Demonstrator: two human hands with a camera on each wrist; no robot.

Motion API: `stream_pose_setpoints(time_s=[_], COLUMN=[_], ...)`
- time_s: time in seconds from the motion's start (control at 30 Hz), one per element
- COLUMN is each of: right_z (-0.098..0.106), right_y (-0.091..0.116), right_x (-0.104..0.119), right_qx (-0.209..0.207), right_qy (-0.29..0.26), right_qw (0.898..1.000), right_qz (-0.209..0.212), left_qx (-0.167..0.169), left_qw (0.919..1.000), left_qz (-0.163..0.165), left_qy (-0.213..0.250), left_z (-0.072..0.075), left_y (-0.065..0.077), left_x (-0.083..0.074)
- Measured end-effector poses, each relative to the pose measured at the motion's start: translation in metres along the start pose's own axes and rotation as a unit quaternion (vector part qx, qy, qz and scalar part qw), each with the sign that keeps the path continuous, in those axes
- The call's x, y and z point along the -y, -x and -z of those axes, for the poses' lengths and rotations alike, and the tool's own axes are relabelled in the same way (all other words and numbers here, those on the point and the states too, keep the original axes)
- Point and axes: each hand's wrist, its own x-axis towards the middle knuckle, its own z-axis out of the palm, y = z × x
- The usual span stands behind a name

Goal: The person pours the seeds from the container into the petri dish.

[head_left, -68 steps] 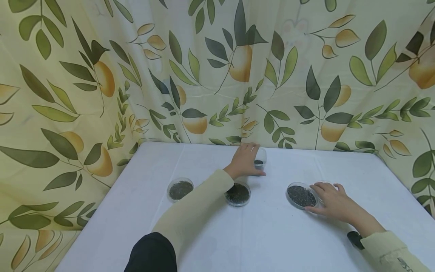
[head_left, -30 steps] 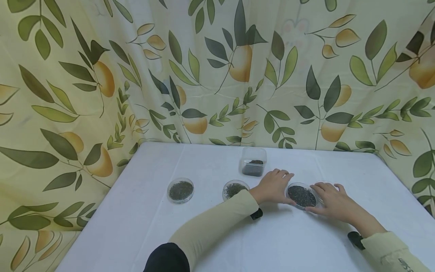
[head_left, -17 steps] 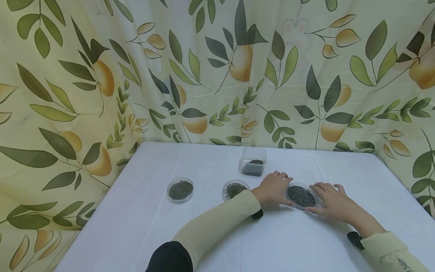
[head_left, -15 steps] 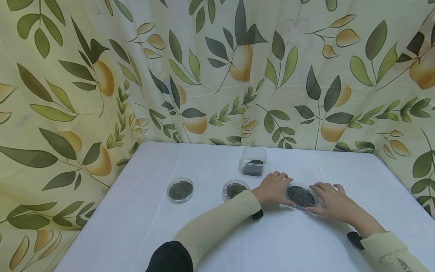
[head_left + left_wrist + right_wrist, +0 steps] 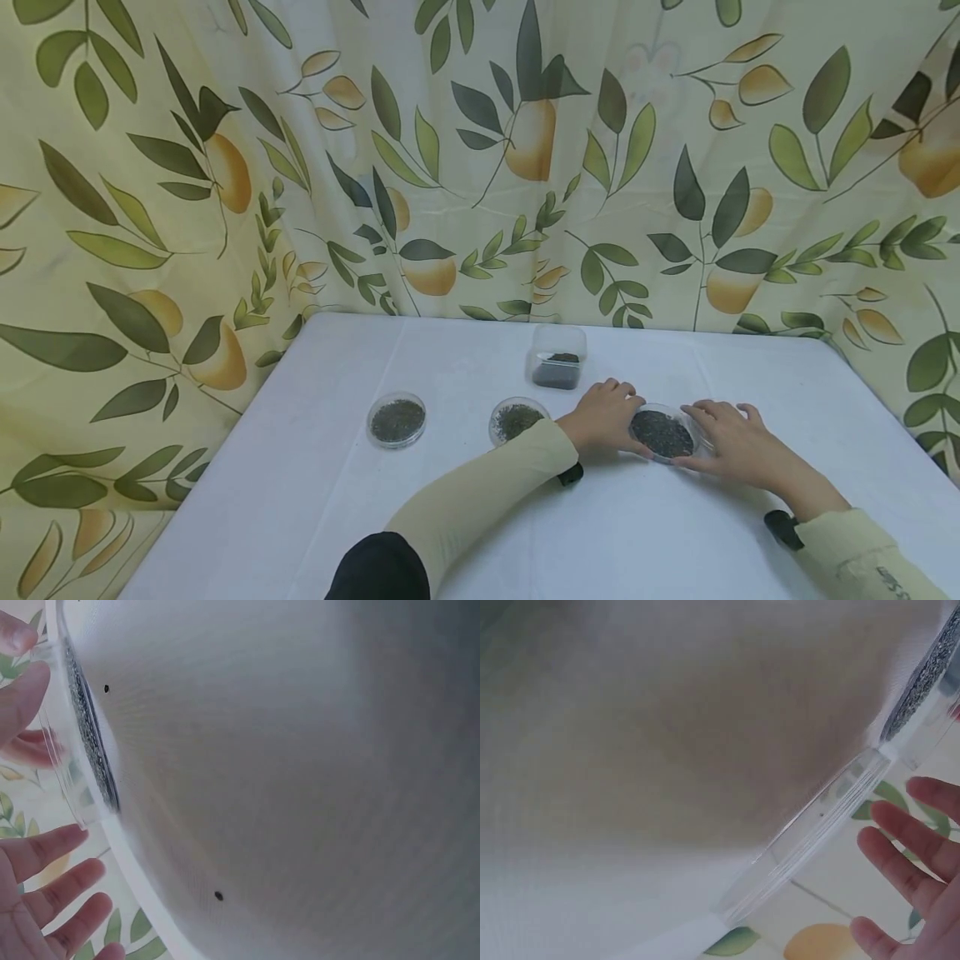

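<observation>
A round clear petri dish (image 5: 662, 433) of dark granules stands on the table at right centre. My left hand (image 5: 600, 419) holds its left side, thumb in front and fingers behind. Across from it, my right hand (image 5: 742, 446) has thumb and index finger at the right rim. In the left wrist view the granules (image 5: 91, 727) show edge-on beside my left fingers (image 5: 64, 889). The right wrist view shows a clear, shallow lid-like piece (image 5: 802, 840) close beside the dish, near my spread right fingers (image 5: 907, 862). In the head view my right hand mostly hides that piece.
Two more petri dishes stand to the left: one far left (image 5: 397, 422), one in the middle (image 5: 516, 417) partly behind my left sleeve (image 5: 487, 467). A clear plastic box (image 5: 557, 367) with dark contents stands at the back. A patterned curtain (image 5: 465, 167) borders the white table (image 5: 300, 500).
My left hand has left the plastic box at the back and come right and nearer, to the petri dish's left side. Over the last second both hands stay almost still.
</observation>
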Motion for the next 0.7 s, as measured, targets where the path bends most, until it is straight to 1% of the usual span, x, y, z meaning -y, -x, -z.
stream_pose_setpoints(time_s=[0.2,0.37,0.5,0.7], right_z=[0.005,0.009,0.009,0.006], right_y=[0.002,0.002,0.003,0.004], right_x=[-0.01,-0.021,-0.031,-0.045], right_qx=[0.006,0.005,0.018,0.034], right_qy=[-0.003,-0.002,-0.002,-0.008], right_qw=[1.0,1.0,0.999,0.997], right_qz=[-0.017,-0.027,-0.046,-0.068], left_qx=[0.0,0.0,0.003,0.007], left_qw=[0.9999,0.9999,1.0,1.0], left_qz=[0.004,0.009,0.005,0.005], left_qy=[-0.012,-0.005,0.005,0.004], left_z=[-0.001,0.0,0.003,0.004], left_y=[-0.001,-0.001,0.0,0.001], left_x=[-0.001,-0.002,-0.002,-0.002])
